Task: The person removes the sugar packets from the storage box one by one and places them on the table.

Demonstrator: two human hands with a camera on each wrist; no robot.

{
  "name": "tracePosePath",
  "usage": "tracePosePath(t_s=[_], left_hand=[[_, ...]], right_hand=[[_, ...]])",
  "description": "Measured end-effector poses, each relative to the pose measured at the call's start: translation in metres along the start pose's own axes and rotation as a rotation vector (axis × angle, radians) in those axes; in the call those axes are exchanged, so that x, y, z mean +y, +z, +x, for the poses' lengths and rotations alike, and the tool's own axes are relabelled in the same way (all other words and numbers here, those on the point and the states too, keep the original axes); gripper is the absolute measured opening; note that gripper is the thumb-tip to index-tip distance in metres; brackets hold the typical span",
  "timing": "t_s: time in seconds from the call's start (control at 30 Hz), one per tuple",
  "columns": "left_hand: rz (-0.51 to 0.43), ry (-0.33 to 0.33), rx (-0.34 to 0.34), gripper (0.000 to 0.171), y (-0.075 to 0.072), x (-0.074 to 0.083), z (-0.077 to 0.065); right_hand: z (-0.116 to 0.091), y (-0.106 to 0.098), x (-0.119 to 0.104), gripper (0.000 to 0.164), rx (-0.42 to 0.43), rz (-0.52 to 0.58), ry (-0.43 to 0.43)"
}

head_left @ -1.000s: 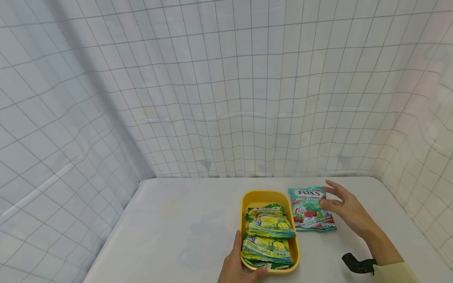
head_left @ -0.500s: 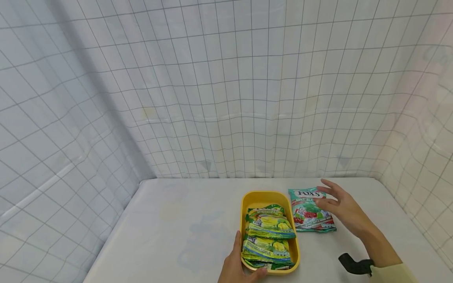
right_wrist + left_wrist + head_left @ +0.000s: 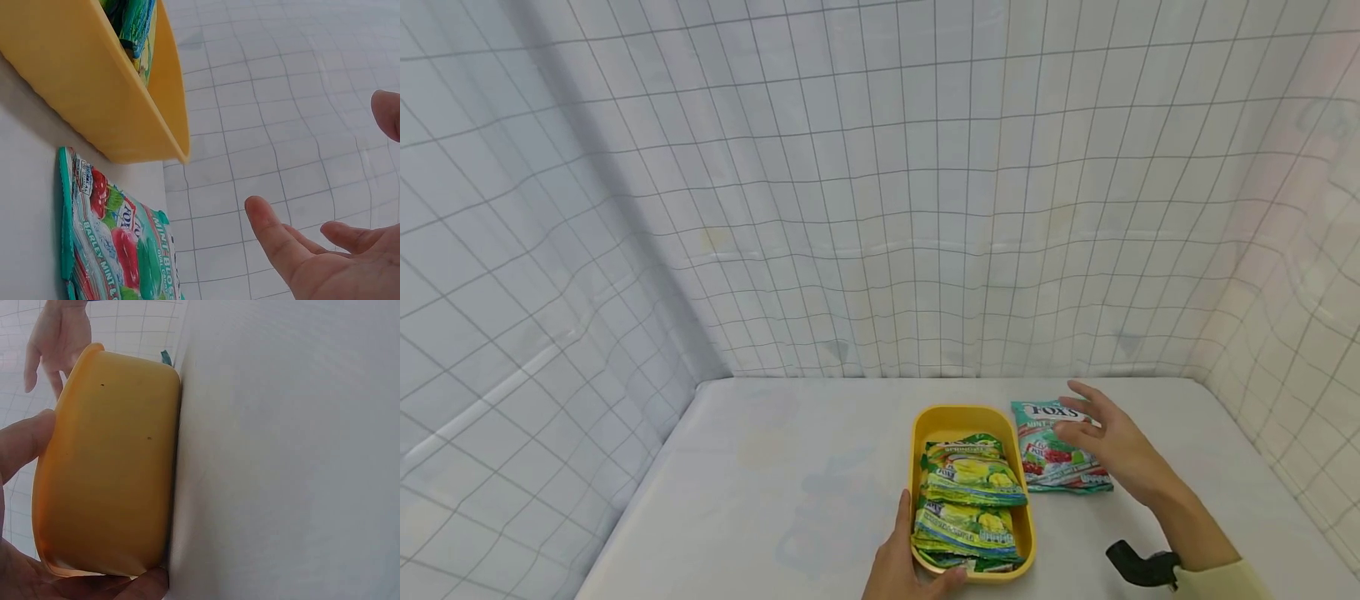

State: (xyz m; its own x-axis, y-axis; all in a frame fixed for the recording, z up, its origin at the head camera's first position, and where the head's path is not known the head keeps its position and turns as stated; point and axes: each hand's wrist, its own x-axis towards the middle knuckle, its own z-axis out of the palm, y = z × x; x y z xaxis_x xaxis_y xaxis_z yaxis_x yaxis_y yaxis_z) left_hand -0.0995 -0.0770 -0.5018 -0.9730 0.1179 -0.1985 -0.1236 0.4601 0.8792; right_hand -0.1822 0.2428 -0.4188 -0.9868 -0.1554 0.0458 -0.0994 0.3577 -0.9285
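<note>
A yellow plastic tub [image 3: 962,417] stands on the white table with green-and-yellow candy bags [image 3: 973,477] lying in it. At its near left corner my left hand [image 3: 897,562] grips the tub, with fingers and thumb on its outer walls. The left wrist view shows the tub's side [image 3: 112,462] between the digits. Right of the tub lies a teal-and-red Fox's mint candy bag [image 3: 1060,462], flat on the table. Over its upper right part hovers my right hand [image 3: 1116,446], thumb and fingers spread with nothing between them. In the right wrist view the fingers [image 3: 281,244] are apart from the bag.
White grid-patterned sheets [image 3: 925,208] hang behind the table and along both sides. White table surface [image 3: 760,483] extends left of the tub. A black strap with a protruding piece [image 3: 1142,567] is on my right wrist, just ahead of a pale sleeve [image 3: 1217,583].
My right hand has drifted left over the mint candy bag, covering more of its printed top. The left hand and the tub have stayed in place.
</note>
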Motion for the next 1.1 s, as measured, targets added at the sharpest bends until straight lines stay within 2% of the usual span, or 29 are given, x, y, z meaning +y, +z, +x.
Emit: tracePosePath(t_s=[0.4,0.63,1.1], left_hand=[[0.003,0.013,0.001,0.122,0.0,-0.001,0.0],[0.017,0.093,-0.012,0.119,-0.001,-0.005,0.001],[0.007,0.061,0.008,0.119,0.001,-0.006,0.002]], right_hand=[[0.002,0.013,-0.007,0.087,-0.028,-0.011,-0.021],[0.002,0.018,-0.008,0.088,-0.056,0.051,-0.019],[0.004,0.029,-0.011,0.089,-0.078,0.073,-0.01]])
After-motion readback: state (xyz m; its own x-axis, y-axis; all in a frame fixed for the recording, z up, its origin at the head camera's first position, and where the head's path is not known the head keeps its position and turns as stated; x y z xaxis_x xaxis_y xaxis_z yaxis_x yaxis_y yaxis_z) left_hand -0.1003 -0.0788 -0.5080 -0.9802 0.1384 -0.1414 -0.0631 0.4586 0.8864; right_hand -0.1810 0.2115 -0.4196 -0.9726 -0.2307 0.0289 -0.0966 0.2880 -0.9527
